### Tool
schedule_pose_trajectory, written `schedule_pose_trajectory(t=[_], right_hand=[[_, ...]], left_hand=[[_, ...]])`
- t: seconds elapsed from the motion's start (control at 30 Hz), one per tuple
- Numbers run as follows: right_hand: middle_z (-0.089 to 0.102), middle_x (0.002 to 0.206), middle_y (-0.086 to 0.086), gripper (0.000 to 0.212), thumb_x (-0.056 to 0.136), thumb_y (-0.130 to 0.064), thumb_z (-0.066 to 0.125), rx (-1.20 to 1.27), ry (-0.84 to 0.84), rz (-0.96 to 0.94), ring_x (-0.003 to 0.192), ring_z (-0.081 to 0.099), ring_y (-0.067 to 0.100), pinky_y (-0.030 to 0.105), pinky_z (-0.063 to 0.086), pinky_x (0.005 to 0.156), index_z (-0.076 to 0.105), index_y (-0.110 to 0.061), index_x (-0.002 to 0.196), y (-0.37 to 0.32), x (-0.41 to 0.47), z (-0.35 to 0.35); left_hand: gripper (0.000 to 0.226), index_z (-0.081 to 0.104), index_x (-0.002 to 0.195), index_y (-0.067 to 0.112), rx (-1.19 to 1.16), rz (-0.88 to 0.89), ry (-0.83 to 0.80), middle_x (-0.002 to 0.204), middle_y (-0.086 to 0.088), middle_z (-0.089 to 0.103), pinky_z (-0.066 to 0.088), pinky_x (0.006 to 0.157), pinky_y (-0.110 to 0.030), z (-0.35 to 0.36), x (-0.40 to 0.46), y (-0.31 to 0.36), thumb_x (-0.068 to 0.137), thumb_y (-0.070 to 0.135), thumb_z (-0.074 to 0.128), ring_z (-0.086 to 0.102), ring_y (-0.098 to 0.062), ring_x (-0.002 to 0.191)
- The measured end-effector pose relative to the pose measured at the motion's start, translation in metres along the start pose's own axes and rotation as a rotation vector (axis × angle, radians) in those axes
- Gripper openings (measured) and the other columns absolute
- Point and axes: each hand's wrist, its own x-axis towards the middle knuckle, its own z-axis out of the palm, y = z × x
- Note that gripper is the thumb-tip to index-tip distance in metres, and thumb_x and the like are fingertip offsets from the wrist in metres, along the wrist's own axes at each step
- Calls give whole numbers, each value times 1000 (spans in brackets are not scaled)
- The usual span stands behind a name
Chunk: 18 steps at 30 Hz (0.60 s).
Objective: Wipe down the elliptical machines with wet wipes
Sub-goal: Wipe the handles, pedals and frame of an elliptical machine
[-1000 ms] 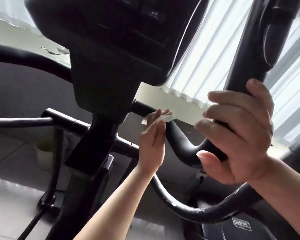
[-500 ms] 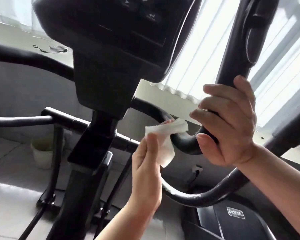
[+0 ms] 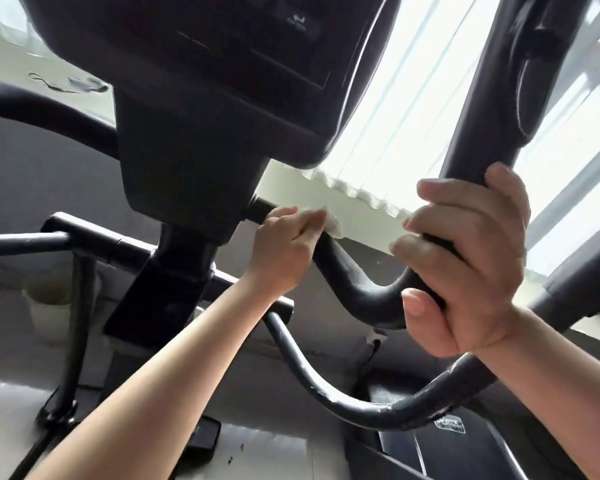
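- Left hand (image 3: 284, 247), just right of frame centre: fingers curled, clamping a crumpled white wet wipe (image 3: 331, 223) round the black, matte, curved tubular handlebar (image 3: 354, 285) where it leaves the console neck.
- Wipe pokes out at the hand's 2 o'clock, soft and creased.
- Right hand (image 3: 465, 261), at 3 o'clock: fingers and thumb wrapped tight round the same bar's upturned bend.
- Glossy black plastic console housing (image 3: 194, 98) fills 12 o'clock; its button markings are too blurred to read.
- Thinner scuffed black lower tube (image 3: 326, 389) sweeps across 5 o'clock, paint chipped.
- Small white logo on dark shroud (image 3: 449, 426), 5 o'clock, unreadable.
- White pleated vertical blinds (image 3: 406, 116) behind, 1 o'clock.
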Motion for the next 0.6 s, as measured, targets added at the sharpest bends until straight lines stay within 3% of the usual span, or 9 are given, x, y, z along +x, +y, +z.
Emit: schedule_pose_trajectory(t=[0.07,0.13,0.2,0.27,0.3,0.43,0.53,0.6], right_hand=[[55,85,8,39,95,-33,31,7,11,6,100,60,29,39,26,115,57,-9,79,-1,0,0],[55,85,8,40,95,-33,31,1,17,4,100,60,30,38,26,114,58,-9,80,-1,0,2],[55,85,8,42,96,-34,31,1,-2,20,101,60,29,38,26,115,60,-8,82,-1,1,2],[55,87,8,43,96,-35,30,-11,-16,34,106,58,26,37,25,115,63,-8,89,-2,2,1],[56,90,8,44,96,-35,30,-24,-30,38,110,56,25,37,25,115,65,-8,94,-2,3,0],[56,101,10,50,97,-38,27,-61,-89,52,117,53,25,39,23,116,64,-8,112,-3,5,-2],[56,102,10,49,97,-36,28,-77,-109,60,118,52,26,40,22,117,64,-8,114,-4,4,-2],[55,102,10,47,97,-35,30,-79,-121,66,118,52,26,40,21,117,64,-7,114,-5,4,-3]], left_hand=[[34,74,84,35,-146,-90,-82,90,12,74,48,95,-38,-1,-15,15,94,45,43,66,-7,98],[35,74,86,32,-204,-142,-90,79,21,72,49,81,-32,0,-34,31,99,43,44,64,4,84],[37,74,85,29,-261,-135,-96,71,20,68,47,73,-31,3,-57,45,103,39,44,63,3,75],[39,76,95,21,-386,-102,-96,91,7,74,50,87,-40,6,-79,59,100,40,42,68,-10,93],[39,76,100,20,-468,-116,-80,100,4,74,49,94,-38,8,-86,64,99,39,41,67,-13,101],[36,76,107,19,-755,-166,20,112,11,73,41,86,-7,7,-110,85,101,36,45,62,6,102],[35,79,101,27,-984,-245,35,116,8,72,45,91,-15,3,-126,99,97,41,48,61,-2,116],[32,80,92,35,-1105,-312,237,109,9,74,49,89,-18,-1,-127,100,95,42,49,65,-4,111]])
